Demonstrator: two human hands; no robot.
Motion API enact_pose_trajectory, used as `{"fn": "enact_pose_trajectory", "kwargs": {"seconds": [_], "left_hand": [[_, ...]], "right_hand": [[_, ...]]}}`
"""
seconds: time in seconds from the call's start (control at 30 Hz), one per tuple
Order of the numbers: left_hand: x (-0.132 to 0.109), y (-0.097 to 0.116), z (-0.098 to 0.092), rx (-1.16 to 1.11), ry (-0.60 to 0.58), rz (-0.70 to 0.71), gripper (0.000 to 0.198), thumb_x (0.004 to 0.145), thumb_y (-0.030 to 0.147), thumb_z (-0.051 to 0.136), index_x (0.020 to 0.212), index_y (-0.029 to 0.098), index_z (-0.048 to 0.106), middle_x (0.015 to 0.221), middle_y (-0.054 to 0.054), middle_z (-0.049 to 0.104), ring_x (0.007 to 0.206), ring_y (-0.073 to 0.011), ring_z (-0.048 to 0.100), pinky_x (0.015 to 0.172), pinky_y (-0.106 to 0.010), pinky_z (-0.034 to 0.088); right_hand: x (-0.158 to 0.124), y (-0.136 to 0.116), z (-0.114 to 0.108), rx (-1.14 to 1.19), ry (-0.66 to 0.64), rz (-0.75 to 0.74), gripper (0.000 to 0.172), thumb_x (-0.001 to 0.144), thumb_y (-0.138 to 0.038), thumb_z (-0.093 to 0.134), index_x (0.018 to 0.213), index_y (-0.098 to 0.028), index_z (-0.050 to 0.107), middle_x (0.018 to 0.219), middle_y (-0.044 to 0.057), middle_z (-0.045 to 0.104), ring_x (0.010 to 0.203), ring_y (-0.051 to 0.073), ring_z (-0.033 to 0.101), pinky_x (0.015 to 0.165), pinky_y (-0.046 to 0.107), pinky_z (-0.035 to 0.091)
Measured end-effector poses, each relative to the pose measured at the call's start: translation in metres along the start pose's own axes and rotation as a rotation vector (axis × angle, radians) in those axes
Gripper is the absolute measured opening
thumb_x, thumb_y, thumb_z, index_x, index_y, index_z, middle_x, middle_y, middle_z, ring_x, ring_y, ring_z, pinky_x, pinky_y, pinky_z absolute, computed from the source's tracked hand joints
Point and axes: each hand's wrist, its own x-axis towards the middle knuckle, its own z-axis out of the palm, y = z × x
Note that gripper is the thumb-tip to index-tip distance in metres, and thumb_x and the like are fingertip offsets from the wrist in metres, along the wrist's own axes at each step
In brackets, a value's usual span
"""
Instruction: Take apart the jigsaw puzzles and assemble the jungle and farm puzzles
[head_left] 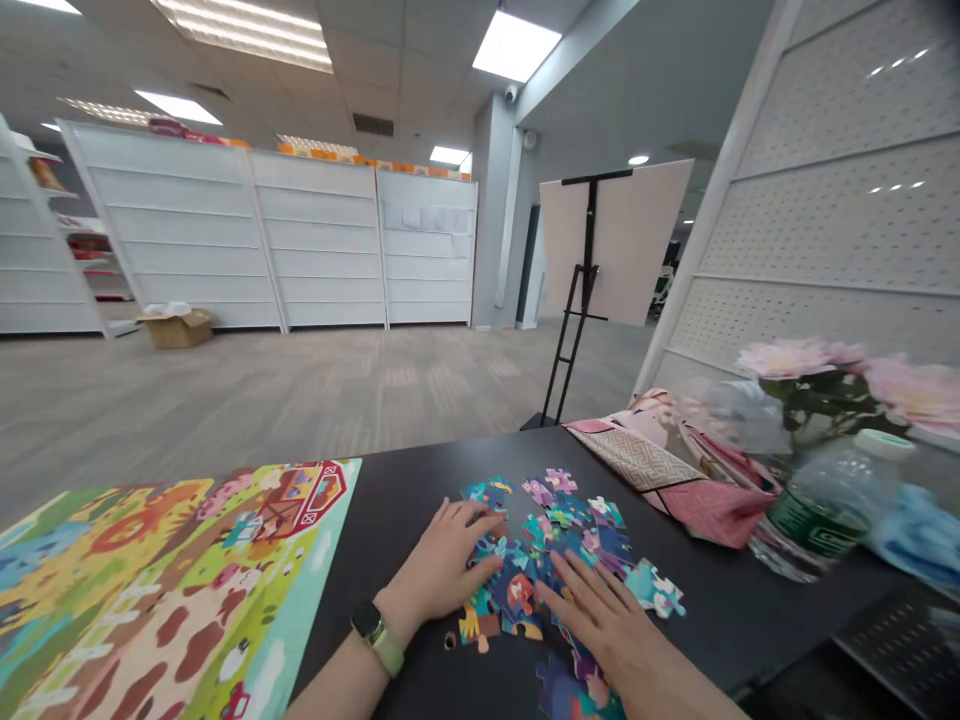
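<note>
A loose pile of colourful jigsaw puzzle pieces (519,592) lies on the black table (420,475), mostly blue with pink, purple and yellow parts. At the pile's left side rests my left hand (446,555), fingers apart over the pieces, with a watch on its wrist. My right hand (600,610) lies flat with fingers spread on the pile's right side. Neither hand visibly grips a piece. Some pieces are hidden under my palms. Several more show below my right hand near the bottom edge.
Left on the table is a bright farm-animal picture sheet (247,580). To the right stand a pink patterned bag (675,465), a water bottle (829,510) and pink flowers (795,360). Beyond the table are an easel with a board (615,240), white shelving (322,240) and a cardboard box (176,328).
</note>
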Motion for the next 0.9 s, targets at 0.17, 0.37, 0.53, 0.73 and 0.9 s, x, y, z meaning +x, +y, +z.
{"fn": "enact_pose_trajectory", "kwargs": {"seconds": [0.17,0.37,0.53,0.73,0.9], "left_hand": [[-0.002,0.016,-0.002,-0.077,-0.023,0.129,0.043,0.093,0.036,0.062,0.135,0.033,0.056,0.144,-0.002,0.053,0.129,-0.0223,0.054,0.112,-0.035,0.041],[-0.009,0.008,-0.006,0.064,-0.068,-0.048,0.087,0.071,0.065,0.078,0.147,0.042,0.042,0.158,-0.008,0.038,0.147,-0.0459,0.024,0.116,-0.072,0.012],[-0.013,0.013,0.0,0.099,-0.223,-0.023,0.115,0.063,0.09,0.062,0.157,0.037,0.021,0.165,-0.015,0.017,0.15,-0.047,0.007,0.114,-0.074,0.001],[-0.001,0.024,0.02,0.082,-0.158,-0.095,0.107,0.07,0.086,0.06,0.157,0.035,0.025,0.167,-0.009,0.014,0.15,-0.0454,0.001,0.117,-0.072,0.005],[0.009,0.025,0.028,0.0,-0.023,-0.168,0.093,0.08,0.08,0.057,0.155,0.032,0.031,0.165,-0.009,0.024,0.151,-0.0389,0.018,0.119,-0.067,0.011]], "right_hand": [[-0.001,0.023,0.015,-0.102,0.127,0.167,0.059,0.098,-0.059,0.045,0.151,-0.034,0.042,0.161,0.006,0.034,0.149,0.034,0.027,0.122,0.059,0.021],[0.039,0.06,0.01,-0.236,0.244,0.536,0.064,0.099,-0.056,0.039,0.155,-0.025,0.036,0.163,0.013,0.028,0.15,0.041,0.019,0.116,0.066,0.024],[0.067,0.051,0.006,-0.191,0.183,0.503,0.067,0.099,-0.061,0.034,0.152,-0.021,0.042,0.163,0.013,0.028,0.15,0.042,0.018,0.115,0.071,0.017],[0.051,0.026,0.0,-0.01,0.055,0.065,0.08,0.09,-0.069,0.05,0.157,-0.03,0.027,0.166,0.006,0.022,0.153,0.032,0.016,0.123,0.058,0.011],[0.032,0.042,0.003,-0.017,0.041,0.037,0.086,0.084,-0.065,0.063,0.156,-0.036,0.026,0.166,0.002,0.016,0.153,0.035,0.013,0.123,0.06,0.014]]}}
